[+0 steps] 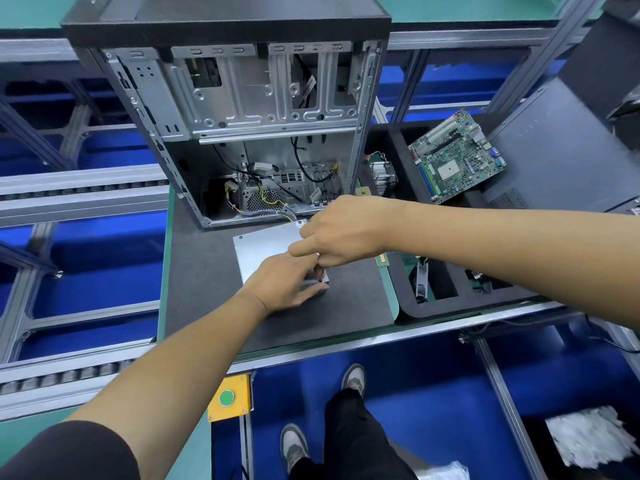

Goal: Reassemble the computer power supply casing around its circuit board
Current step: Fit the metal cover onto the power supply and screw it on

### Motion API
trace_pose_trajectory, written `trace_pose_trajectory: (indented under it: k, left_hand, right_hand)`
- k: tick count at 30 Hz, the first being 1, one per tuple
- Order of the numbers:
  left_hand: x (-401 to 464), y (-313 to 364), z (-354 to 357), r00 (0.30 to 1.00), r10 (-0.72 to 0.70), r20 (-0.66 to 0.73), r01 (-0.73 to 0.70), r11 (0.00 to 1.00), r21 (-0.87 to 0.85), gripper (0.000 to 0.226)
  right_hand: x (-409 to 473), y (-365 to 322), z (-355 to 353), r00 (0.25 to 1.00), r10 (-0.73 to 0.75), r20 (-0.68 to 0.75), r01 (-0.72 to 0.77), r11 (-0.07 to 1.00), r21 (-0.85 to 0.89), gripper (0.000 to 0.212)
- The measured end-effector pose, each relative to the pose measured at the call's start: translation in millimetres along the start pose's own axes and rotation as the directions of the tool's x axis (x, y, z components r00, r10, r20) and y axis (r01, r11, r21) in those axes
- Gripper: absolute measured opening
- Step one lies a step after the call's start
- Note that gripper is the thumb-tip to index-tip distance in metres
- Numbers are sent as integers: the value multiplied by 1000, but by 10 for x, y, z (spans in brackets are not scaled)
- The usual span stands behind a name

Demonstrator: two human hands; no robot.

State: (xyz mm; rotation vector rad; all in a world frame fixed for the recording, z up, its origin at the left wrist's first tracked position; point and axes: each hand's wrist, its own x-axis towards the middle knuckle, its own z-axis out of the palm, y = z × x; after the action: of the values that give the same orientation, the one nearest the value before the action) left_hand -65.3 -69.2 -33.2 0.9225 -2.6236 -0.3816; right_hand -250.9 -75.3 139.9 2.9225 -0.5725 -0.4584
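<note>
The left hand is lying over the near corner of the silver power supply casing, fingers curled round its edge and gripping it, while the right hand is reaching across from the right with fingers bent down onto the casing's top; whether it is pinching anything cannot be told. The casing is sitting on a dark mat in front of the open computer tower, its coloured wires running into the tower. A motherboard is lying in a black foam tray off to the right.

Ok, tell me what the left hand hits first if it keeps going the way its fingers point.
Probably the right hand, right beyond the left hand on the flat silver metal power supply casing; depth is uncertain.
</note>
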Motion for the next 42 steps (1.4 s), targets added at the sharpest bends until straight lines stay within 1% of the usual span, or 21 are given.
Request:
trace_pose_trajectory:
  k: [2,4,5,7,9,11,13,15,17,19,21,24,27,30,32,34,35,37,38,40,42]
  left_hand:
    - [0,7,-4,1000,5,-17,-5,1000,-12,28]
    - [-5,18,-8,999,3,-32,-4,1000,-27,28]
    - [-5,19,-12,1000,-4,-21,3,999,-39,26]
    - [-10,19,-13,1000,-9,-8,8,999,-42,24]
    - [-9,19,-20,1000,-14,-9,14,1000,-27,22]
    - [6,19,-21,998,-56,31,57,998,-20,25]
    - [21,8,-4,994,-81,70,81,997,-3,35]
    - [18,3,-7,995,-77,57,79,997,-24,42]
    - [14,20,-48,996,-77,42,80,994,-73,37]
    - [5,59,-116,995,-97,32,100,989,-110,24]
    - [-16,121,-183,984,-175,3,174,970,-168,23]
    - [32,239,-251,926,-379,-9,345,852,-393,46]
    - [80,389,-279,885,-460,-64,352,753,-556,49]
    - [76,481,-302,902,-425,-75,300,743,-598,35]
    - [89,481,-337,915,-402,16,320,703,-635,19]
    - [92,437,-388,928,-360,97,341,712,-614,6]
    - [92,429,-419,935,-331,127,337,720,-606,7]
    - [101,436,-475,933,-310,182,353,688,-634,8]
    - [113,443,-511,926,-334,174,365,679,-637,10]
    - [129,449,-572,895,-438,83,389,677,-624,25]
    - [130,462,-609,878,-478,15,379,678,-629,21]
  right_hand:
    - [-8,2,11,998,63,-20,-60,987,148,24]
    - [-18,-1,2,999,47,-25,-36,940,339,31]
    - [-22,1,-13,1000,16,-23,-7,930,368,33]
    - [-2,2,-39,998,-66,-11,66,954,292,34]
    - [21,11,-40,993,-112,-22,114,978,172,27]
    - [31,40,-14,995,-91,-39,94,993,66,20]
    - [32,43,16,999,-35,-28,35,999,-11,21]
    - [28,19,48,999,53,6,-53,999,10,20]
    - [34,-1,30,990,133,37,-135,988,80,15]
    - [26,-6,-60,984,166,67,-176,970,166,24]
    - [34,-4,-145,982,169,89,-184,962,201,32]
    - [51,-5,-169,972,191,136,-215,956,198,30]
    - [35,-23,-149,966,227,127,-239,967,93,29]
    - [-26,-15,-153,971,219,93,-215,975,-54,31]
    - [-42,-8,-151,979,184,84,-178,981,-81,28]
    - [-43,11,-181,991,88,103,-78,992,-95,21]
    - [-41,13,-189,992,61,114,-48,993,-111,18]
    - [-46,-2,-165,992,85,98,-73,991,-115,16]
    - [-49,-7,-156,989,121,83,-112,987,-112,17]
    - [-54,-13,-136,976,208,61,-200,973,-116,25]
    - [-59,-34,-121,960,274,62,-266,958,-110,34]
